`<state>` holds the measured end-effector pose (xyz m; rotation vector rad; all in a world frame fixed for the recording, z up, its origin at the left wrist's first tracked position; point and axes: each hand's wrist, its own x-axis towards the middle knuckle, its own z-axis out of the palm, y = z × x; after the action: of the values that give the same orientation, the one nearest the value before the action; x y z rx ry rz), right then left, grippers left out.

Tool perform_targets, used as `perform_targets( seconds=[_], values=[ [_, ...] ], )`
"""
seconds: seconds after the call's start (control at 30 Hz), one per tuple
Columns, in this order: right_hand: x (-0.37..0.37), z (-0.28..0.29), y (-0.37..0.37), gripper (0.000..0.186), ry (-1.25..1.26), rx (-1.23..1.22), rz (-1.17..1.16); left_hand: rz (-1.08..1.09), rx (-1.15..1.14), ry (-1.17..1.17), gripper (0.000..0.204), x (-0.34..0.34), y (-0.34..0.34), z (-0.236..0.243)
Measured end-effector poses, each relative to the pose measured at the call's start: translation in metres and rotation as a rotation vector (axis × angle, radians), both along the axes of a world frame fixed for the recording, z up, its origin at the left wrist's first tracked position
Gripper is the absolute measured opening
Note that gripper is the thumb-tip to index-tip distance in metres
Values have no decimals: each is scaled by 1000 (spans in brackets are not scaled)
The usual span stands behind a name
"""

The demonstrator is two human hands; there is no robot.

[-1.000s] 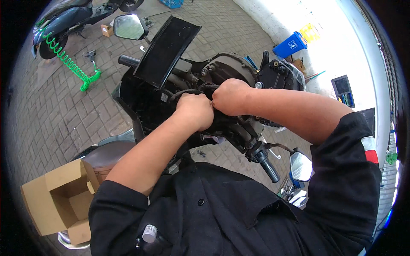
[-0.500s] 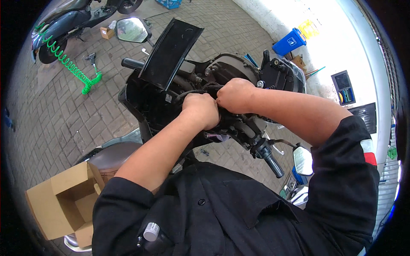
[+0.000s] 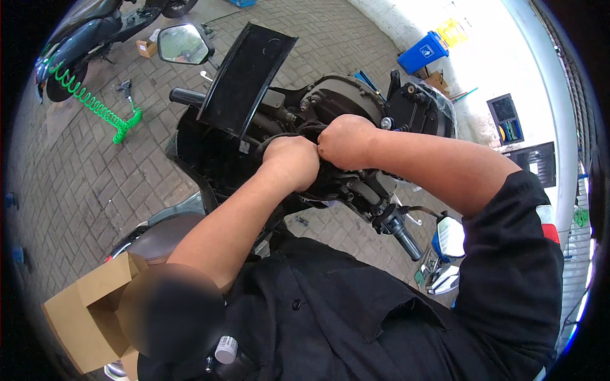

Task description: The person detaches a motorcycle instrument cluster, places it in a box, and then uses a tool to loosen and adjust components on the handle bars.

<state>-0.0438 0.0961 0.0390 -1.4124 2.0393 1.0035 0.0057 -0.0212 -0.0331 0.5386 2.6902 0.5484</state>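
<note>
View Slides Slightly as Both Hands Stay Down in Motorcycle's Exposed Front

Since the earlier frames the scene has drifted a little leftward, and a round blurred patch has come over the left sleeve; the hands have kept their place. The dark motorcycle stands directly before the person, between two handlebar grips. The left hand and right hand meet at its middle, knuckles up and curled, close together. Their fingertips are hidden, so whether either pinches a part cannot be told; the cavity beneath is too dark to read.

Just beyond the left hand, a black panel stands tilted, covering some of the parts behind it. Mirrors flank the handlebars. At lower left, a cardboard box gapes open, partly masked by the blur. A white cap shows at the person's black shirt.

Farther off, a green coiled hose lies on the paving near a scooter, cropped at the top. A blue bin stands by the white wall.
</note>
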Motion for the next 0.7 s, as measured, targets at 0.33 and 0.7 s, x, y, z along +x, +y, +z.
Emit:
perform_targets(
  seconds=[0.33, 0.7],
  values=[
    [10, 7, -3, 23, 102, -39, -138, 41, 18, 10, 21, 1, 3, 3],
    [88, 12, 36, 21, 144, -1046, -601, 43, -37, 107, 24, 7, 0, 5]
  ],
)
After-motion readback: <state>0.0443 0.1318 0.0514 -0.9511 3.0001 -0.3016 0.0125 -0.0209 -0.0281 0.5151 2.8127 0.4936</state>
